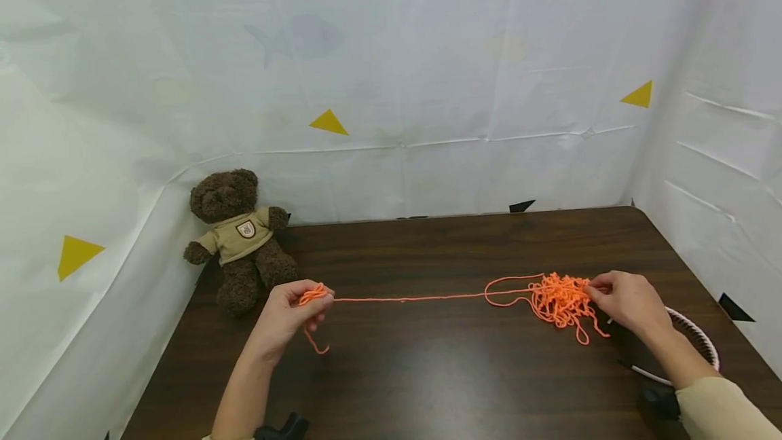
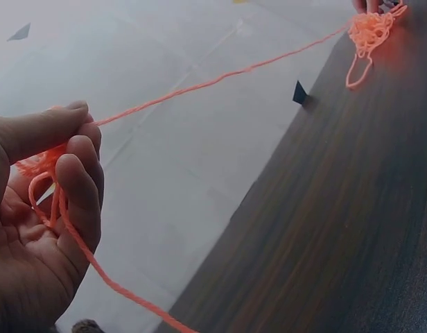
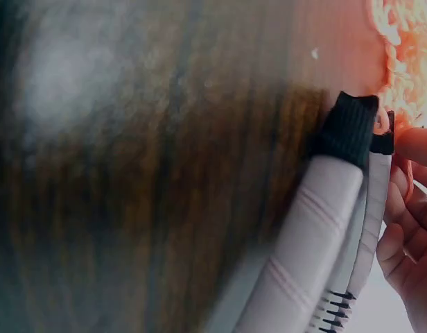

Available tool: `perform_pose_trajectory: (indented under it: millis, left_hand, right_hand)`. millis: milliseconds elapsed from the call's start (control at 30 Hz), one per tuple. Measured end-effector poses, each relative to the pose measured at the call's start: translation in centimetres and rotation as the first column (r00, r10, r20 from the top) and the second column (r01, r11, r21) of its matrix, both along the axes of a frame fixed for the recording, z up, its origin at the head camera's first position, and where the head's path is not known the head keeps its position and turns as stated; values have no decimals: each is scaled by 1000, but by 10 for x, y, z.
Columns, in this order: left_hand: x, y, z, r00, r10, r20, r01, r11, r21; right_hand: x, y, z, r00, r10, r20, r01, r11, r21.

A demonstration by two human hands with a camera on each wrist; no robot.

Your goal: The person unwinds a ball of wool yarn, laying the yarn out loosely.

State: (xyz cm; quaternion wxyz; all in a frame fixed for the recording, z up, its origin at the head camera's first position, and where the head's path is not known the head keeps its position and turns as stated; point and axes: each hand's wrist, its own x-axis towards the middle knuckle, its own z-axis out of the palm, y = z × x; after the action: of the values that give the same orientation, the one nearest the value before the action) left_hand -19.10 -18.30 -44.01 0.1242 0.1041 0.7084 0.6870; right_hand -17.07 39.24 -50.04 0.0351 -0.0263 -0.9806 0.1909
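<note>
Orange yarn runs as a taut strand (image 1: 415, 299) between my two hands. My left hand (image 1: 287, 314) pinches it between thumb and fingers, with a small looped bundle (image 2: 40, 163) in the palm and a loose tail (image 2: 123, 291) hanging below. On the right, a tangled heap of orange yarn (image 1: 559, 301) is at the fingertips of my right hand (image 1: 629, 297), which pinches its right edge. In the right wrist view part of the heap (image 3: 407, 55) shows above the right-hand fingers (image 3: 414, 146).
A white headband with dark teeth (image 1: 702, 338) lies under my right forearm; its dark-tipped end (image 3: 349, 128) is near the hand. A brown teddy bear (image 1: 241, 240) in a tan shirt sits at the back left of the dark wooden table (image 1: 452, 372). White sheeting (image 1: 427, 53) encloses the back and sides.
</note>
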Motion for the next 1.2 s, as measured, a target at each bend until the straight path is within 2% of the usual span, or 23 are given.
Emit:
perform_pose_trajectory:
  millis: [267,433,500,567,667,733,800,900,1000,1133,1200]
  left_hand:
    - [1,1,0,1000,6,4,-6,1000,-5]
    - [1,2,0,1000,3,1,-3,1000,-9]
    - [1,2,0,1000,1,8,-1,1000,-6]
    - [1,2,1,1000,-2,10,2,1000,-7]
    - [1,3,1,1000,-8,7,9,1000,-11]
    - [0,4,1,1000,-12,0,12,1000,-15]
    - [0,6,1,1000,-15,-6,15,1000,-16]
    - [0,8,0,1000,-22,-8,22,1000,-18]
    - [0,11,-1,1000,-30,-5,30,999,-18]
    - [0,14,-2,999,-37,-4,37,999,-17]
    - [-1,16,-1,999,-38,-5,38,999,-16]
  right_hand:
    - [-3,-1,2,1000,-6,-6,6,999,36]
    - [0,-3,4,997,-16,-73,18,1000,22]
    - [1,-7,6,992,-29,-126,30,1000,6]
    - [2,-13,11,980,-37,-196,37,999,-7]
    - [2,-33,22,948,-21,-318,15,1000,-21]
    - [0,-51,29,923,29,-383,-42,999,-25]
    - [-1,-74,34,896,109,-431,-131,991,-24]
    - [-1,-113,38,848,249,-467,-289,957,-15]
    - [3,-157,39,806,382,-452,-440,898,-26]
    - [10,-211,39,766,507,-396,-580,810,-84]
    - [12,-234,40,756,544,-363,-618,776,-124]
